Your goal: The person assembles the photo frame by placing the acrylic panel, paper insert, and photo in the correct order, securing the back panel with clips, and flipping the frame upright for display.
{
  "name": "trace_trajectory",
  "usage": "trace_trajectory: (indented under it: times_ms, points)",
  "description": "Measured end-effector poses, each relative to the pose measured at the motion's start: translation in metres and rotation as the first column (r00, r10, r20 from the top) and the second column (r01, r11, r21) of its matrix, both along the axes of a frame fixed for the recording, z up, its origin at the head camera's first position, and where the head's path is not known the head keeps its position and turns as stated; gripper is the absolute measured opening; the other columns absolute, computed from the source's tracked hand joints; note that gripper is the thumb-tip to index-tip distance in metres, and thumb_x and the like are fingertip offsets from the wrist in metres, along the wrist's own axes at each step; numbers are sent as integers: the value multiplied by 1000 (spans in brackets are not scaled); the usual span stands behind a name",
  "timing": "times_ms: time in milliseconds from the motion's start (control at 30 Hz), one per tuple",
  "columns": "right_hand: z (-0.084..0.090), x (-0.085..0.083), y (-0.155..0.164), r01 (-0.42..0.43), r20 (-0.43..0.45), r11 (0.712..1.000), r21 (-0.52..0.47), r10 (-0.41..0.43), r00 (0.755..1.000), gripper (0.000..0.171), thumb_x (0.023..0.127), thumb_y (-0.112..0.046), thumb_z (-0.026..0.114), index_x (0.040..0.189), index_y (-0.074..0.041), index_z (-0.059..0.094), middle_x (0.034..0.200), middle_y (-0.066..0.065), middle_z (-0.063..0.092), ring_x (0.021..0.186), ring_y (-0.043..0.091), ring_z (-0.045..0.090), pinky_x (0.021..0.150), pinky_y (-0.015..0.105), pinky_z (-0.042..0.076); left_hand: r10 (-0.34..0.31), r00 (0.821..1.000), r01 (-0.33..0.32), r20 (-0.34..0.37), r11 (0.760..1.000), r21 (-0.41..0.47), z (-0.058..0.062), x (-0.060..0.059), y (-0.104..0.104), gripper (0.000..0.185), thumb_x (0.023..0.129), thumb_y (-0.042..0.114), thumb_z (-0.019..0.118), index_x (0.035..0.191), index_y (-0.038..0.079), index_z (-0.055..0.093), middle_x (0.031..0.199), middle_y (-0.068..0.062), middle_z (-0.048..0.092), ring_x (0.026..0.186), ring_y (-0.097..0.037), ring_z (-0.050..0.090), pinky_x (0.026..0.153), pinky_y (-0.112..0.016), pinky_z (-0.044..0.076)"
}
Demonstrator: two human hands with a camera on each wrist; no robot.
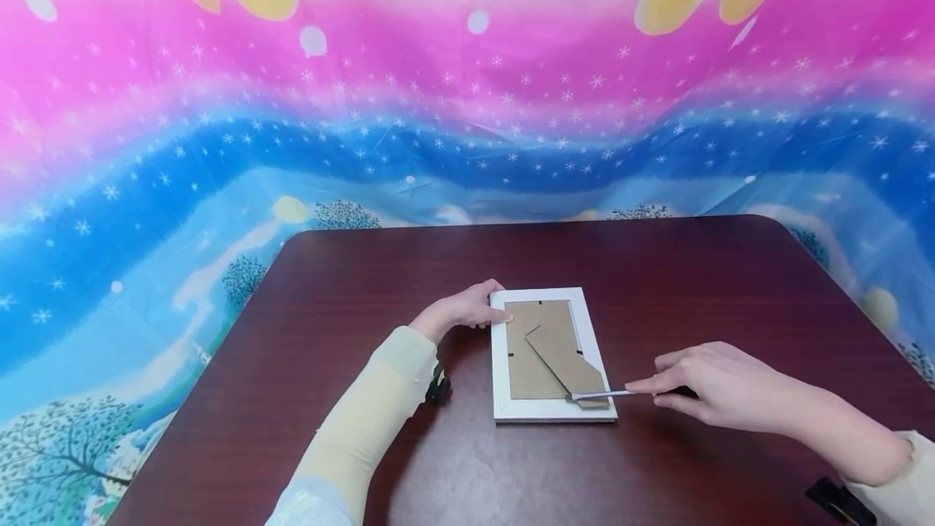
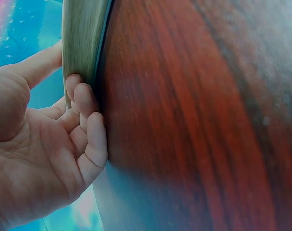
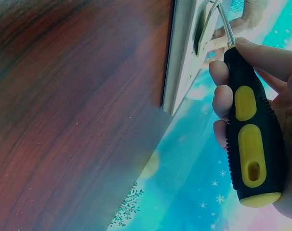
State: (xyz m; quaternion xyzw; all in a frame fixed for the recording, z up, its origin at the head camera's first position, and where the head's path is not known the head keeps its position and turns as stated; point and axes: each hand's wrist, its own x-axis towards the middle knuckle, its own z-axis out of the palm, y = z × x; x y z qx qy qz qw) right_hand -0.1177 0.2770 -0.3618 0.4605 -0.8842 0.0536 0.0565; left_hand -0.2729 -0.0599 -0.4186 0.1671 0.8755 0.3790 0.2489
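Observation:
A white picture frame (image 1: 500, 380) lies back side up on the table, its brown backing board (image 1: 522, 372) showing. A brown stand leg (image 1: 562, 347) on the backing slants to the frame's lower right corner. My left hand (image 1: 467, 307) grips the upper left edge, thumb on the rim and fingers against the side (image 2: 81, 38). In my right hand (image 1: 719, 384) is a screwdriver (image 3: 252, 144) with a black and yellow handle. Its metal shaft (image 1: 609, 393) points left, the tip at the lower end of the stand leg. Whether the tip is under the leg, I cannot tell.
The dark red-brown wooden table (image 1: 365, 282) has rounded far corners. A pink and blue patterned cloth (image 1: 467, 104) hangs behind it. A black and yellow object (image 1: 438, 386) shows partly behind the left sleeve, and a black object (image 1: 840, 502) lies beside the right sleeve.

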Motion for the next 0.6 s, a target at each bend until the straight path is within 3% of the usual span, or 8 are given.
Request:
trace_trajectory:
  times_ms: [300, 367, 500, 567, 600]
  points:
    - [1, 0, -2, -12, -40, 1000, -9, 11, 999, 42, 74, -15, 82, 112, -31, 74, 94, -2, 73, 89, 16, 69, 55, 23, 47, -16, 1000, 16, -3, 1000, 6, 1, -1, -1, 43, 93, 17, 68, 127, 4, 45, 76, -7, 50, 57, -17, 45, 51, -27, 37]
    - [2, 1, -3, -18, -46, 1000, -15, 18, 999, 42, 73, -14, 83, 111, -30, 75, 91, -3, 72, 78, 9, 67, 51, 19, 42, -6, 1000, 6, 5, 1000, 12, 1, -1, -1, 42, 93, 16, 67, 127, 4, 45, 75, -6, 49, 56, -17, 44, 49, -26, 35]
    - [4, 3, -8, -39, -68, 999, -19, 38, 997, 41, 70, -10, 84, 108, -26, 76, 76, -17, 56, 52, -6, 42, 44, 14, 28, 12, 1000, -12, 22, 1000, 15, 0, -1, 0, 41, 94, 16, 67, 126, 5, 45, 75, -6, 49, 54, -16, 42, 48, -25, 32]
    - [5, 4, -10, -44, -85, 999, -9, 43, 995, 41, 69, -9, 85, 106, -24, 77, 72, -16, 46, 48, -7, 28, 43, 13, 23, 14, 1000, -14, 27, 1000, 14, 0, -1, 0, 41, 94, 16, 67, 126, 5, 45, 75, -6, 48, 54, -16, 42, 48, -25, 32]
    - [5, 5, -12, -45, -91, 999, 2, 45, 995, 41, 69, -9, 85, 106, -24, 77, 71, -15, 45, 48, -7, 28, 43, 14, 24, 13, 1000, -13, 28, 1000, 15, 0, -1, 0, 41, 93, 16, 67, 126, 5, 45, 75, -6, 48, 54, -16, 42, 48, -25, 33]
